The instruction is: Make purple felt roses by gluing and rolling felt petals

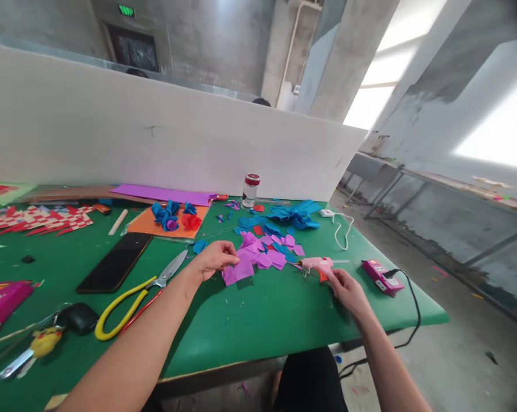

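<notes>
Fingers of my left hand (214, 258) are pinched at the edge of a purple paper piece (240, 270), beside a loose pile of cut purple petals (277, 258). My right hand (346, 289) is closed on the handle end of a pink hot glue gun (317, 264), whose nozzle points left at the pile. A clear glue stick (340, 261) sticks out of the gun's back. Blue cut pieces (279, 229) and a few red ones lie mixed in behind the purple. Yellow-handled scissors (144, 294) rest to the left of my left hand, partly behind the forearm.
Blue and red paper flowers (166, 214) sit on an orange sheet (149, 222). A red-lidded jar (250, 191) stands by the white partition (176, 137). A black phone (114, 263) and keys (43, 342) lie left. At right are a magenta box (382, 277) with a black cable and a white cord (346, 232).
</notes>
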A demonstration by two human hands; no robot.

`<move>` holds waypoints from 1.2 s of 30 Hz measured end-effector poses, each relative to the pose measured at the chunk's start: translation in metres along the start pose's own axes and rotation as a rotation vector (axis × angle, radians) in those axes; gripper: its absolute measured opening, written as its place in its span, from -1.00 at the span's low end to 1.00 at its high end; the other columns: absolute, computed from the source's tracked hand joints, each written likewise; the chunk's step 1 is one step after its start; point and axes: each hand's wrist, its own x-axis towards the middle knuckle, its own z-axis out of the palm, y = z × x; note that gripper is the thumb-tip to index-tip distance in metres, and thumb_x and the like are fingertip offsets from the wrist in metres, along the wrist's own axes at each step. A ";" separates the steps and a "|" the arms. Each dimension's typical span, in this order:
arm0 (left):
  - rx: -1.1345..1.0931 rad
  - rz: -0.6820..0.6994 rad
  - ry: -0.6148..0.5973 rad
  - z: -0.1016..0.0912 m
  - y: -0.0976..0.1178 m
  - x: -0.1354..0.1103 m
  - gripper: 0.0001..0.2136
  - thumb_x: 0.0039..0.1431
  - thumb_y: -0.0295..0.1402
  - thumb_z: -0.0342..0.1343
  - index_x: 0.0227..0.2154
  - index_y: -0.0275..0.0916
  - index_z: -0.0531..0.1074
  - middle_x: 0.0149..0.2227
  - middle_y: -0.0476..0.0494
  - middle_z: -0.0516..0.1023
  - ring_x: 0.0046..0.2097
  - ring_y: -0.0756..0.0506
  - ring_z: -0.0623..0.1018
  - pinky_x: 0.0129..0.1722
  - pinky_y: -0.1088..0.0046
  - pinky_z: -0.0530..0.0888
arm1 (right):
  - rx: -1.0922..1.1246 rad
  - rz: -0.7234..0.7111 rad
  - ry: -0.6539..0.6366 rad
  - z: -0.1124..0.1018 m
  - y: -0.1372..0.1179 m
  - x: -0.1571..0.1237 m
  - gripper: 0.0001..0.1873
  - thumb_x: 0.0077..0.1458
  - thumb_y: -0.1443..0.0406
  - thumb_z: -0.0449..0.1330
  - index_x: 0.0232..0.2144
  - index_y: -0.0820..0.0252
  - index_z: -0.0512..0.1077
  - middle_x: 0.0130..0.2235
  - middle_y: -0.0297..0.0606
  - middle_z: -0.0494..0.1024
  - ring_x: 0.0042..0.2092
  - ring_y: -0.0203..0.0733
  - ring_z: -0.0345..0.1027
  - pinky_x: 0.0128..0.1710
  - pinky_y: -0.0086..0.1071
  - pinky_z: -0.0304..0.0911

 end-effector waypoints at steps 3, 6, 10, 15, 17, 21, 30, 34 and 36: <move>-0.008 0.034 0.009 -0.004 0.007 -0.005 -0.74 -0.32 -0.36 0.35 -0.63 -0.28 0.33 -0.69 0.08 0.37 -0.67 0.15 0.17 -0.65 0.59 -0.02 | -0.228 -0.060 0.033 0.001 0.008 0.005 -0.44 -0.01 -0.18 0.04 -0.40 0.16 0.46 -0.47 -0.21 0.51 -0.43 -0.11 0.33 -0.39 -0.29 0.20; 0.011 0.069 0.034 -0.006 0.016 -0.012 -0.76 -0.30 -0.36 0.34 -0.64 -0.28 0.34 -0.69 0.07 0.37 -0.65 0.13 0.22 -0.64 0.59 0.04 | -0.344 -0.173 0.189 0.009 -0.007 0.002 -0.45 0.00 -0.16 0.04 -0.36 0.18 0.47 -0.30 -0.05 0.55 -0.29 0.00 0.37 -0.22 -0.18 0.23; 0.035 0.098 0.057 -0.008 0.024 -0.019 -0.77 -0.28 -0.37 0.33 -0.62 -0.27 0.35 -0.67 0.07 0.39 -0.63 0.10 0.27 -0.63 0.59 0.08 | -0.174 -0.246 0.174 0.032 -0.065 -0.008 -0.56 0.05 -0.08 0.09 -0.47 0.13 0.50 -0.38 -0.14 0.58 -0.27 -0.01 0.40 -0.23 -0.24 0.23; 0.042 0.139 0.075 -0.017 0.024 -0.018 -0.74 -0.25 -0.32 0.34 -0.60 -0.27 0.35 -0.65 0.07 0.39 -0.62 0.11 0.26 -0.62 0.59 0.08 | 0.121 -0.349 -0.159 0.081 -0.135 -0.008 -0.61 0.14 0.06 0.08 -0.47 0.15 0.56 -0.38 -0.22 0.61 -0.29 -0.10 0.43 -0.25 -0.32 0.22; 0.042 0.141 0.078 -0.020 0.023 -0.017 -0.73 -0.26 -0.31 0.35 -0.60 -0.27 0.34 -0.66 0.08 0.39 -0.63 0.11 0.25 -0.63 0.59 0.05 | 0.166 -0.377 -0.276 0.101 -0.151 -0.004 -0.61 0.16 0.08 0.07 -0.44 0.17 0.58 -0.40 -0.24 0.59 -0.32 -0.14 0.40 -0.30 -0.36 0.20; 0.050 0.131 0.101 -0.023 0.022 -0.016 -0.73 -0.26 -0.30 0.34 -0.59 -0.27 0.34 -0.65 0.08 0.39 -0.63 0.11 0.24 -0.63 0.59 0.05 | 0.179 -0.353 -0.453 0.130 -0.168 0.001 -0.70 0.08 0.12 0.16 -0.43 0.22 0.57 -0.49 -0.31 0.51 -0.45 -0.27 0.29 -0.47 -0.44 0.07; -0.001 0.179 0.113 -0.022 0.024 -0.019 -0.68 -0.19 -0.20 0.36 -0.54 -0.27 0.35 -0.63 0.08 0.38 -0.61 0.12 0.21 -0.59 0.58 0.06 | 0.301 -0.147 -0.553 0.146 -0.170 0.015 -0.79 -0.10 0.23 0.19 -0.63 0.24 0.46 -0.65 -0.45 0.26 -0.58 -0.40 0.03 -0.58 -0.48 -0.11; -0.136 0.284 0.162 -0.023 0.028 -0.019 -0.64 0.01 -0.05 0.21 -0.31 -0.26 0.41 -0.50 0.00 0.50 -0.61 0.13 0.12 -0.59 0.58 0.05 | 0.469 -0.042 -0.370 0.146 -0.172 0.028 -0.75 -0.16 0.17 0.23 -0.57 0.27 0.52 -0.64 -0.41 0.32 -0.58 -0.38 0.04 -0.57 -0.46 -0.05; -0.152 0.333 0.203 -0.023 0.027 -0.018 -0.60 0.01 -0.04 0.22 -0.24 -0.27 0.42 -0.50 0.01 0.49 -0.60 0.12 0.11 -0.58 0.57 0.07 | 0.599 0.002 -0.218 0.149 -0.174 0.031 -0.69 -0.17 0.11 0.25 -0.55 0.29 0.54 -0.62 -0.38 0.37 -0.56 -0.36 0.07 -0.55 -0.45 -0.02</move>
